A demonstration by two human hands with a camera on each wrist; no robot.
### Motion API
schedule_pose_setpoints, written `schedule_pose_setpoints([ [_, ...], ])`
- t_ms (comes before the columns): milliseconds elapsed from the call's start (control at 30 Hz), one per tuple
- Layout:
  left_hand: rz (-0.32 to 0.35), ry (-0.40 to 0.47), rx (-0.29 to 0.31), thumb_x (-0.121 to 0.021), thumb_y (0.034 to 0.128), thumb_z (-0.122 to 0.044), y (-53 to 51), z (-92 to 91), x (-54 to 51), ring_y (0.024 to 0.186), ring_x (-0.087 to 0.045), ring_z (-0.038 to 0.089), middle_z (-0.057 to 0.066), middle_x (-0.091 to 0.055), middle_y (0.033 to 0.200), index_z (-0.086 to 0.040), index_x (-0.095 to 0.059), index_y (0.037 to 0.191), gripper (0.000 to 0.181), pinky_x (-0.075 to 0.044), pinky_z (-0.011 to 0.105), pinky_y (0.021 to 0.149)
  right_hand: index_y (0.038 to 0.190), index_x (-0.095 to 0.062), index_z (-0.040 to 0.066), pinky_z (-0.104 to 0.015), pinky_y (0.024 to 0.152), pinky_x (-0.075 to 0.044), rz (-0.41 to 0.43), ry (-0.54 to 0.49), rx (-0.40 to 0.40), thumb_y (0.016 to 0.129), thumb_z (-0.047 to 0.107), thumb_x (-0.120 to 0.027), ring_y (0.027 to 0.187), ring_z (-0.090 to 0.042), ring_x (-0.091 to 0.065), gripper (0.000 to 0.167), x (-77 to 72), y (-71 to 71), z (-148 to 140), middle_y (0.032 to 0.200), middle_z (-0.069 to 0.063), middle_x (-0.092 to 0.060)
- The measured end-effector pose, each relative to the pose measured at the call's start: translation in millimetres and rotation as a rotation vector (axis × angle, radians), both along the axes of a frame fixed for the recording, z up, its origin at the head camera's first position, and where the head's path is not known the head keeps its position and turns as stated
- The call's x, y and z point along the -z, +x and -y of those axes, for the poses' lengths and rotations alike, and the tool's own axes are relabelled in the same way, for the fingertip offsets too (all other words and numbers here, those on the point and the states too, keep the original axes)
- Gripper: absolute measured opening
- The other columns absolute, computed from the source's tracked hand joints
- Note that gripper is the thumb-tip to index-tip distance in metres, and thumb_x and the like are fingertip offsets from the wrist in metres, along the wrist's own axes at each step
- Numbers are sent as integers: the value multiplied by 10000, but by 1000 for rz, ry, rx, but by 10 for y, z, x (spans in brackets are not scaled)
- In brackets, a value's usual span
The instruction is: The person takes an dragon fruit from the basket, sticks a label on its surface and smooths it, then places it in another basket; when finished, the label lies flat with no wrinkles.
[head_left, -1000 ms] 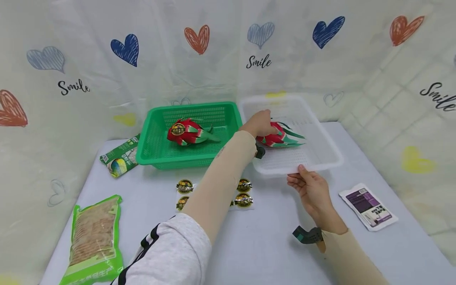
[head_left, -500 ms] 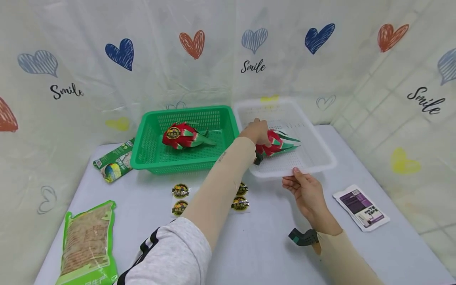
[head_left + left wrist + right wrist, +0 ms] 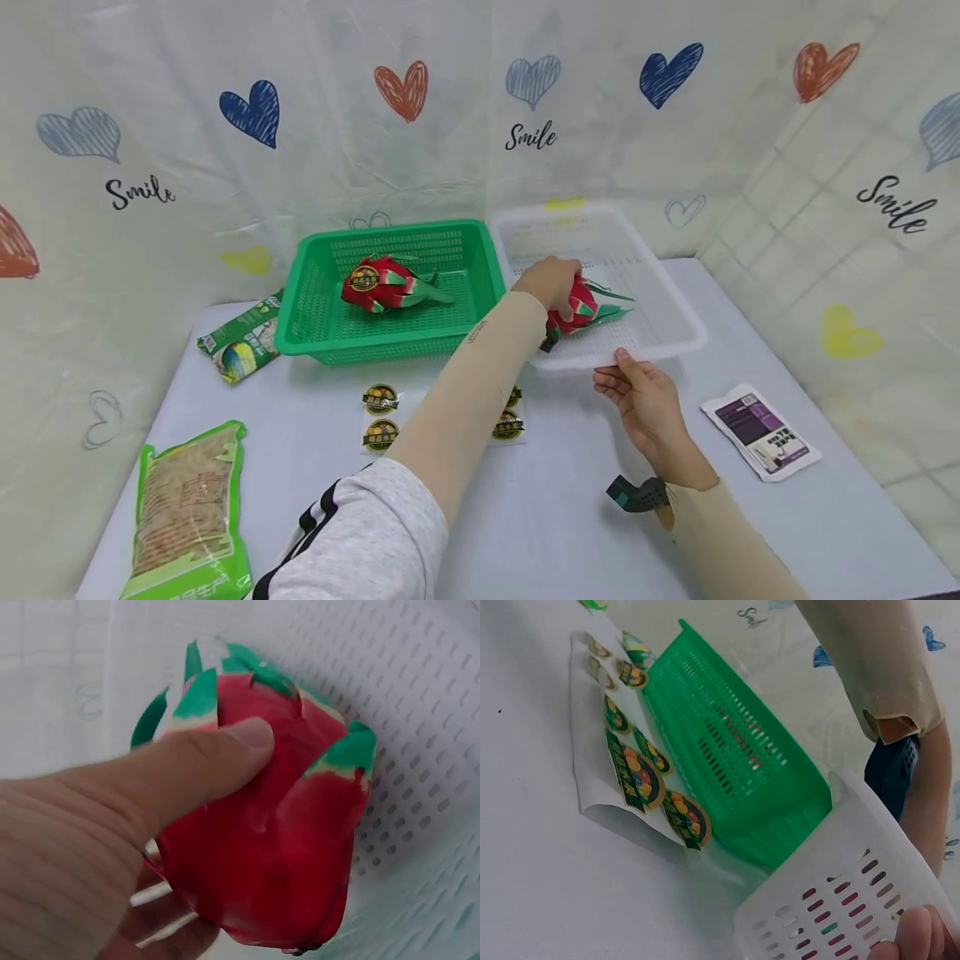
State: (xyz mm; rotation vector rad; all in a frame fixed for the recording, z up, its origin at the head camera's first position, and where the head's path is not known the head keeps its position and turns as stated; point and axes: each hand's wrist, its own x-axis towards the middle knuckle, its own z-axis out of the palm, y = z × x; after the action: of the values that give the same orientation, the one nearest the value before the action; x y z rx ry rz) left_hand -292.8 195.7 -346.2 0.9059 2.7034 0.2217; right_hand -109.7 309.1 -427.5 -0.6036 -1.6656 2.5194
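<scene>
My left hand grips a red dragon fruit with green-tipped scales inside the white plastic basket. In the left wrist view the thumb lies across the dragon fruit and other fingers curl round its underside, partly hidden. With thumb and fingers, my right hand pinches the front rim of the white basket; in the right wrist view its fingertips show at the basket's slotted wall. A second dragon fruit, bearing a round black-and-gold sticker, lies in the green basket to the left.
A sheet of round stickers lies in front of the baskets, partly behind my left forearm. A green packet and a green-edged bag lie left, a white-and-purple pouch right. A printed curtain hangs behind.
My left hand has shifted slightly toward the right over the dragon fruit, covering more of it. My right hand stays on the white basket's rim. The head view has shifted a little.
</scene>
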Motion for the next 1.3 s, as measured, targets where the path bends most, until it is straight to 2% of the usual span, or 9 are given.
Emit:
schedule_pose_setpoints([
  [100,27,20,32,-864,862,-270,-38,-7,26,1130,-577,140,5,-634,1317,-206,-548,1442,664,-559,276,905,1055,-659,84,-217,830,-618,-5,-4,0,1029,353,-621,798,-75,-753,273,3,2,3,842,44,-780],
  [200,26,25,43,-878,847,-269,-60,-13,35,1130,-578,130,-10,-631,1331,-209,-561,1451,685,-567,268,883,1108,-645,67,-218,832,-617,-8,-4,-7,1029,358,-618,805,-74,-753,302,6,0,1,848,45,-780],
  [300,35,34,48,-880,842,-272,-61,-29,-1,1163,-560,123,-21,-604,1372,-237,-549,1476,716,-566,261,885,1125,-637,65,-219,831,-618,-5,-3,-9,1030,360,-615,809,-72,-755,311,10,-3,-11,851,48,-782],
  [467,26,66,67,-874,844,-298,-22,16,-215,1219,-540,120,-36,-573,1430,-280,-521,1502,746,-556,245,914,1122,-667,95,-219,833,-618,-9,-27,-33,1028,356,-620,820,-76,-760,282,9,-31,-8,872,48,-789],
  [633,-6,55,118,-891,820,-323,100,68,-450,1249,-508,112,-55,-558,1443,-319,-505,1506,788,-562,230,899,1089,-697,116,-233,827,-625,-39,-66,-57,1036,317,-617,822,-91,-770,222,17,-26,-30,881,32,-796],
  [833,-59,89,203,-913,785,-333,270,224,-605,1231,-545,95,-85,-606,1405,-303,-527,1479,794,-564,204,893,1012,-744,117,-248,811,-631,-103,-91,-71,1049,266,-602,813,-108,-779,210,42,-20,-75,869,4,-801],
  [967,-103,123,249,-911,785,-344,387,417,-665,1238,-550,98,-88,-627,1385,-271,-545,1457,769,-558,201,906,1022,-752,112,-254,809,-633,-125,-107,-67,1036,264,-623,816,-121,-781,200,50,9,-118,877,-9,-801],
  [1067,-141,127,282,-890,806,-358,497,645,-688,1241,-556,105,-77,-633,1385,-250,-544,1462,749,-555,209,914,1019,-757,111,-259,805,-635,-134,-118,-69,1032,256,-630,813,-130,-785,194,57,16,-129,881,-19,-802],
  [1300,-197,183,290,-883,823,-350,922,1345,-677,1286,-559,143,-34,-591,1461,-236,-537,1485,756,-580,262,934,1003,-712,91,-252,821,-629,-144,-109,-109,1059,241,-590,834,-123,-777,201,75,-29,-106,895,-18,-796],
])
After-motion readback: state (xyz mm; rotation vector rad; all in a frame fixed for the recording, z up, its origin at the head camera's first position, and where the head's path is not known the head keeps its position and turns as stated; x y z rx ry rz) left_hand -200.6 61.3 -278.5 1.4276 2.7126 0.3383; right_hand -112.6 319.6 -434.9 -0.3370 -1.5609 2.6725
